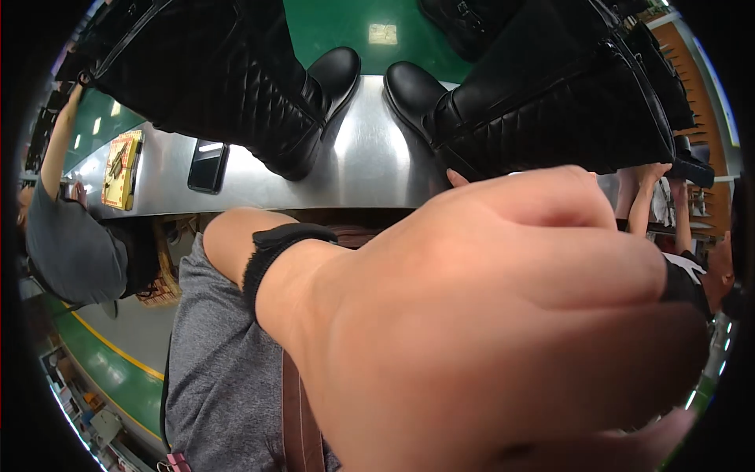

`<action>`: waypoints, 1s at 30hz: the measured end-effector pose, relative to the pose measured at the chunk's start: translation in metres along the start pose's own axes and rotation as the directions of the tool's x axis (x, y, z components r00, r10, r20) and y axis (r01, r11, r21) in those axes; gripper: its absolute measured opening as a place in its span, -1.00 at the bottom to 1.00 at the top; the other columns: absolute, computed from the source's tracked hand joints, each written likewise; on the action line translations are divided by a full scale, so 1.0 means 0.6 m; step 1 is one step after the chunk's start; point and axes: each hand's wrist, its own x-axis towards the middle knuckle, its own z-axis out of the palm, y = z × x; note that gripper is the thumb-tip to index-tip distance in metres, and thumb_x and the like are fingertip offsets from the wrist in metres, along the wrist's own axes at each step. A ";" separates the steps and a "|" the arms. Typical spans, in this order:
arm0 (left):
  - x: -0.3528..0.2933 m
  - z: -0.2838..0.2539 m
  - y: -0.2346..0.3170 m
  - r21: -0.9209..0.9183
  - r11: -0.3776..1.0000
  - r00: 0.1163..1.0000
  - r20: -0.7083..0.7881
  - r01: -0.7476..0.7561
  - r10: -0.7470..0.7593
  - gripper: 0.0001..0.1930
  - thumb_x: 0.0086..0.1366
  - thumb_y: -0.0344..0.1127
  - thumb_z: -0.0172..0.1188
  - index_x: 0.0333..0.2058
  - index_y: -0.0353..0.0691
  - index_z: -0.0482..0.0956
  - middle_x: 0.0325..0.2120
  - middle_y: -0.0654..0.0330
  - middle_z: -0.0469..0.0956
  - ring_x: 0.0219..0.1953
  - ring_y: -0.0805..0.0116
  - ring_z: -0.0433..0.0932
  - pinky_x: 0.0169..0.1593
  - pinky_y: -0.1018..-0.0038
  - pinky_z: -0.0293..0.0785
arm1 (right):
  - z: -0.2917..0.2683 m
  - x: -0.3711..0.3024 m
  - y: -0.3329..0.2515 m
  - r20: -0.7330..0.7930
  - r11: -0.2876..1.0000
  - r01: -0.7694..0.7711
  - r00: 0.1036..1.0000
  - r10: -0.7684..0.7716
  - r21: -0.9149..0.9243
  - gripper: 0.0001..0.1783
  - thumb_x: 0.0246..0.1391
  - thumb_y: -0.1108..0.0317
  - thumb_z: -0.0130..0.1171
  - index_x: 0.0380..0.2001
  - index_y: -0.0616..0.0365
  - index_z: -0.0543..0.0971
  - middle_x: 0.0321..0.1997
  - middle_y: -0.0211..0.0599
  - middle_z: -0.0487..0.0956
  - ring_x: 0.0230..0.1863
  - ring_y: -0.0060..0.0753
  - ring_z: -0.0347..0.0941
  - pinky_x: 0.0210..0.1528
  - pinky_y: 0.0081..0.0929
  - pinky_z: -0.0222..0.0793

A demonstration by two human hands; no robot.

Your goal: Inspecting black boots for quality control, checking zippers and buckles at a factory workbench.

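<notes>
My left hand [472, 315] is raised very close, its back filling the lower right. The fingers are curled closed; anything inside them is hidden. A black band [291, 236] circles that forearm. Behind the hand, a fingertip [457, 178] shows by the table edge beneath the right-hand boot. It may belong to my right hand, but the rest is covered. Two tall black quilted boots, a left one [236, 86] and a right one [543, 110], lean outward on the steel table [366, 149], toes toward the middle. Blurred skin at the lower right cannot be made out.
A dark phone [208, 167] and a yellow pad with small metal items [122, 169] lie on the table's left. Another black boot [456, 27] stands farther back on a green surface. A person in grey [75, 248] works at left; other people's arms [643, 200] reach in at right.
</notes>
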 end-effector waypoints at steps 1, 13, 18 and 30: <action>0.000 -0.002 -0.004 -0.033 0.999 1.000 0.010 -0.001 0.002 -0.86 -0.03 -0.43 0.21 -0.42 -0.22 0.52 -0.46 0.19 0.47 -0.35 0.19 0.50 -0.28 0.31 0.43 | 0.002 0.003 0.002 -0.011 0.999 0.033 0.999 -0.033 0.023 -0.58 -0.18 0.40 0.45 -0.21 0.35 0.59 -0.25 -0.17 0.68 -0.26 -0.42 0.60 -0.14 -0.48 0.48; -0.023 -0.012 0.021 -0.270 0.962 0.999 0.021 0.040 -0.036 -0.85 -0.08 -0.44 0.19 -0.44 -0.21 0.51 -0.46 0.19 0.48 -0.37 0.19 0.50 -0.28 0.32 0.43 | 0.006 -0.009 0.041 0.005 0.998 -0.002 1.000 0.002 0.069 -0.49 -0.14 0.43 0.46 -0.08 0.37 0.54 -0.12 -0.20 0.63 -0.12 -0.42 0.54 0.00 -0.46 0.43; -0.021 -0.009 0.016 -0.377 0.926 0.999 0.026 0.040 -0.033 -0.84 -0.10 -0.44 0.19 -0.45 -0.20 0.50 -0.46 0.18 0.48 -0.38 0.19 0.50 -0.29 0.32 0.42 | 0.002 -0.005 0.049 0.004 1.000 0.013 1.000 -0.013 0.013 -0.53 -0.13 0.42 0.45 -0.11 0.35 0.57 -0.17 -0.23 0.65 -0.16 -0.44 0.55 -0.02 -0.48 0.43; -0.067 -0.047 -0.124 -0.159 0.867 0.814 -0.299 0.473 -0.499 -0.78 0.29 -0.48 0.16 -0.10 -0.34 0.62 -0.30 0.13 0.66 -0.30 0.50 0.62 -0.24 0.62 0.51 | 0.007 -0.001 0.013 0.070 0.998 0.020 0.997 -0.024 0.062 -0.63 -0.13 0.43 0.44 -0.22 0.37 0.61 -0.25 -0.28 0.66 -0.26 -0.50 0.56 -0.11 -0.48 0.46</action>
